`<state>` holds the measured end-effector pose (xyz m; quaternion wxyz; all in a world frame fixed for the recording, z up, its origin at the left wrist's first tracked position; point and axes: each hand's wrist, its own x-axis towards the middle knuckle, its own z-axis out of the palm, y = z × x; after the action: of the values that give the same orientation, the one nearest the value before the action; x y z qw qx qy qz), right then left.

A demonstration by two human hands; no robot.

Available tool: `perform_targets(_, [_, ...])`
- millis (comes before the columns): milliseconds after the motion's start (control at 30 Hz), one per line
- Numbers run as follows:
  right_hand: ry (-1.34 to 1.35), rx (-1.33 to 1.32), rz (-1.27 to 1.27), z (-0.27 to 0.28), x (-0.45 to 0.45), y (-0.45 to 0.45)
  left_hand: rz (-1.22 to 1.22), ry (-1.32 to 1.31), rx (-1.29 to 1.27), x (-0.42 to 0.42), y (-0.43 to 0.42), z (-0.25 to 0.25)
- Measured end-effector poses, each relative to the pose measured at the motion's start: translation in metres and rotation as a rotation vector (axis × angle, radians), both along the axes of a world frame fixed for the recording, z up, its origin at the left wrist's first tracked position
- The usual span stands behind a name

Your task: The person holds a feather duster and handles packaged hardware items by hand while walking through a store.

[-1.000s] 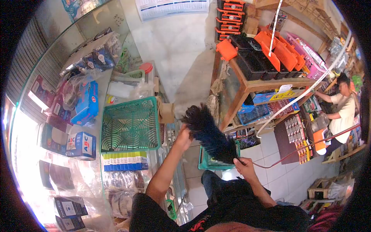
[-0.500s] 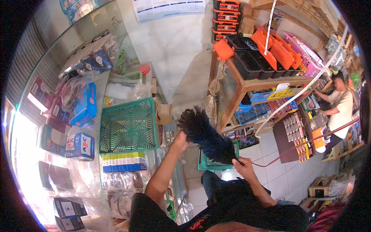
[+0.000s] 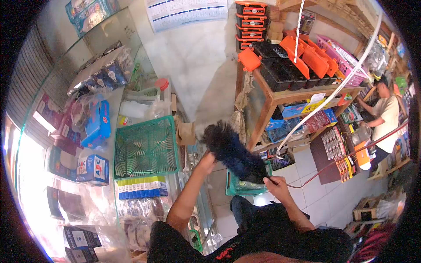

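Observation:
A dark, bushy feather duster (image 3: 234, 149) stretches across the middle of the view in front of my body. My right hand (image 3: 278, 189) is closed around it at the lower right end of the feathers. From that hand a long thin reddish-brown rod (image 3: 346, 151) runs off to the right, apparently the duster's handle. My left hand (image 3: 206, 164) is at the left edge of the feathers, close to their upper end; its fingers are partly hidden, so I cannot tell whether they grip. A green plastic basket (image 3: 147, 175) rests on the glass counter left of my left hand.
Boxed goods, including a blue ABC box (image 3: 93, 169), fill the glass display case at left. Black bins with orange lids (image 3: 302, 61) top a wooden shelf (image 3: 271, 98). Another green basket (image 3: 232, 186) is below the duster. A co-worker (image 3: 386, 118) stands at far right.
The view has shifted slightly, so the counter basket and shelf sit a little differently. The duster's feathers look more ruffled and blurred. Both hands stay in nearly the same place.

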<state>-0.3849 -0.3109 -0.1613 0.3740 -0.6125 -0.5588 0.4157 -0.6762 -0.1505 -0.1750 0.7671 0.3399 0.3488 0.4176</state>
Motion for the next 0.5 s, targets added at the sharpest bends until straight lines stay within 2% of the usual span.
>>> perform_targets(33, [0.018, 0.033, -0.026, -0.004, 0.0, 0.0, -0.003, 0.081, -0.035, -0.005, -0.004, 0.009])
perform_targets(133, [-0.038, -0.044, -0.028, -0.01, 0.003, -0.002, 0.0, -0.002, 0.061, 0.0, 0.003, -0.015])
perform_targets(167, [-0.049, -0.042, -0.025, -0.009, 0.003, -0.002, 0.017, -0.046, -0.027, -0.004, 0.002, -0.024])
perform_targets(233, [-0.043, 0.042, -0.017, 0.01, -0.003, 0.0, 0.001, -0.053, 0.025, -0.003, -0.006, 0.0])
perform_targets(267, [0.019, -0.039, -0.016, 0.016, -0.004, 0.0, -0.009, -0.056, 0.051, -0.003, -0.009, 0.009])
perform_targets(300, [0.081, -0.12, -0.016, 0.021, -0.006, -0.001, -0.106, -0.113, 0.087, -0.007, -0.001, -0.004])
perform_targets(333, [0.143, -0.201, -0.015, 0.024, -0.006, -0.002, -0.039, -0.109, 0.017, -0.007, 0.003, -0.013])
perform_targets(400, [0.024, -0.043, -0.019, 0.01, -0.006, 0.001, 0.09, -0.099, -0.12, -0.004, 0.003, -0.02])
perform_targets(467, [0.078, -0.062, -0.033, 0.003, -0.004, -0.003, 0.079, -0.102, -0.06, -0.002, 0.004, -0.012])
perform_targets(500, [0.192, -0.156, -0.044, 0.015, -0.009, -0.004, 0.048, -0.123, -0.025, -0.006, 0.004, -0.006])
